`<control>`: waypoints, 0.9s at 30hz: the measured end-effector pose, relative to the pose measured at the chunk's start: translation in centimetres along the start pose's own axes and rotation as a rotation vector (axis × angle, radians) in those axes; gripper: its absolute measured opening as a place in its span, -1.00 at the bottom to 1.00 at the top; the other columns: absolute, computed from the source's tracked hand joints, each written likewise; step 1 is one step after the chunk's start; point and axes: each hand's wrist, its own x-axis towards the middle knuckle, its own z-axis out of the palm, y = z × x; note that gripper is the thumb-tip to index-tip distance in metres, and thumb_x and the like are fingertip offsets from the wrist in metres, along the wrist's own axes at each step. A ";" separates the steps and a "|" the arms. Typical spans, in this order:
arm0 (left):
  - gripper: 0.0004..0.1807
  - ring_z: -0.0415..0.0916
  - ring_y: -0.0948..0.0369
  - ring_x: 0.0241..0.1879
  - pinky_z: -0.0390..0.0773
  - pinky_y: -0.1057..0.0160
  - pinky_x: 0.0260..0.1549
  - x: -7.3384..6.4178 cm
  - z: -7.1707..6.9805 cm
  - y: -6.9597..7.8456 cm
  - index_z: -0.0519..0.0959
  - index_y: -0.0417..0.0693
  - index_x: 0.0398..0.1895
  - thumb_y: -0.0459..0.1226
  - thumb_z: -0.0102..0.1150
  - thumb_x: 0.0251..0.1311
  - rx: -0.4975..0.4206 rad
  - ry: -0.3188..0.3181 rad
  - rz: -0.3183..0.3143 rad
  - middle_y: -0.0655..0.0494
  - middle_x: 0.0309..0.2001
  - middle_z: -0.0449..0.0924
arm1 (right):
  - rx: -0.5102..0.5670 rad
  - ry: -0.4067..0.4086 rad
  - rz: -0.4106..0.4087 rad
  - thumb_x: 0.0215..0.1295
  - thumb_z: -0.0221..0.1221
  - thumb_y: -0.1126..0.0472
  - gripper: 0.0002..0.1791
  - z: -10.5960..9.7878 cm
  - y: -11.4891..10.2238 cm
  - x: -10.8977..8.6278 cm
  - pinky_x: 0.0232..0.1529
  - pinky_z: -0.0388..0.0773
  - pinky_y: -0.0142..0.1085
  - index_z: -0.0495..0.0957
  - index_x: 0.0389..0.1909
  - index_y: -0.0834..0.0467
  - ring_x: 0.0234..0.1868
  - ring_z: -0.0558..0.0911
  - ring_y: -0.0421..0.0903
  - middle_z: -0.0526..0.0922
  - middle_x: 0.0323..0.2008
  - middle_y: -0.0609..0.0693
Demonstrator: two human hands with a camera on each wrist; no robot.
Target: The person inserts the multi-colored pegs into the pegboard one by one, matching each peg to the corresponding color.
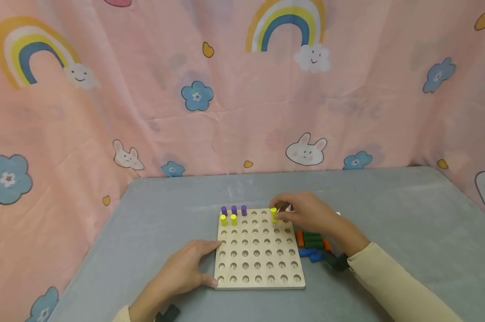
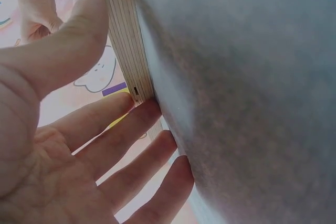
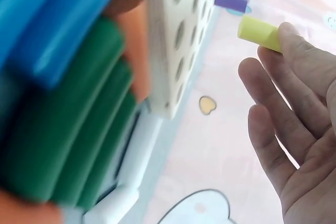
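A square wooden pegboard [image 1: 250,259] with rows of round holes lies on the table. Three purple pegs [image 1: 234,210] stand along its far row, and two yellow pegs [image 1: 228,220] stand just in front of them. My right hand [image 1: 306,212] pinches another yellow peg [image 3: 258,32] between thumb and finger, over the board's far right part; the other fingers are spread apart from it. My left hand [image 1: 183,268] rests at the board's left side, thumb near the front corner, fingers nearly straight. In the left wrist view, the fingertips [image 2: 149,109] touch the board's layered edge.
Right of the board lies a pile of loose pegs: green pegs [image 1: 313,240], blue pegs [image 1: 311,255] and orange pegs [image 1: 300,239], with white pegs [image 3: 137,153] behind. A grey table [image 1: 178,201] extends around, and a pink patterned curtain [image 1: 234,125] hangs behind it.
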 end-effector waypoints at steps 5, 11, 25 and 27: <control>0.02 0.43 -0.05 0.33 0.43 -0.17 0.30 0.1 0.1 0.0 0.50 0.04 0.32 -0.04 0.66 -0.43 -0.005 0.003 -0.017 0.02 0.28 0.55 | -0.014 0.012 -0.013 0.29 0.31 0.04 -0.74 0.0 -0.9 0.9 -0.09 0.66 -0.21 0.65 -0.03 -0.04 -0.16 0.68 -0.22 0.74 -0.21 -0.21; 0.02 0.40 -0.06 0.35 0.42 -0.22 0.30 -0.1 0.2 0.1 0.48 0.08 0.32 -0.02 0.65 -0.42 -0.001 -0.001 -0.063 -0.01 0.30 0.51 | 0.021 0.008 -0.015 0.29 0.31 0.03 -0.76 0.6 -1.7 1.7 -0.08 0.65 -0.22 0.66 -0.04 -0.07 -0.16 0.66 -0.25 0.72 -0.21 -0.24; 0.00 0.43 -0.08 0.31 0.44 -0.23 0.27 -0.1 0.1 0.3 0.50 0.07 0.31 -0.04 0.65 -0.42 -0.004 0.006 -0.046 -0.02 0.28 0.54 | 0.034 -0.026 -0.048 0.30 0.32 0.10 -0.72 2.2 -2.9 3.7 -0.17 0.64 -0.32 0.64 0.02 -0.03 -0.17 0.68 -0.22 0.74 -0.19 -0.18; 0.00 0.43 -0.08 0.31 0.43 -0.23 0.28 -0.1 0.1 0.3 0.50 0.07 0.31 -0.04 0.65 -0.42 -0.007 0.002 -0.045 -0.02 0.27 0.54 | 0.040 -0.032 -0.051 0.30 0.31 0.10 -0.72 2.6 -2.9 4.0 -0.17 0.64 -0.32 0.64 0.01 -0.02 -0.17 0.69 -0.22 0.75 -0.19 -0.17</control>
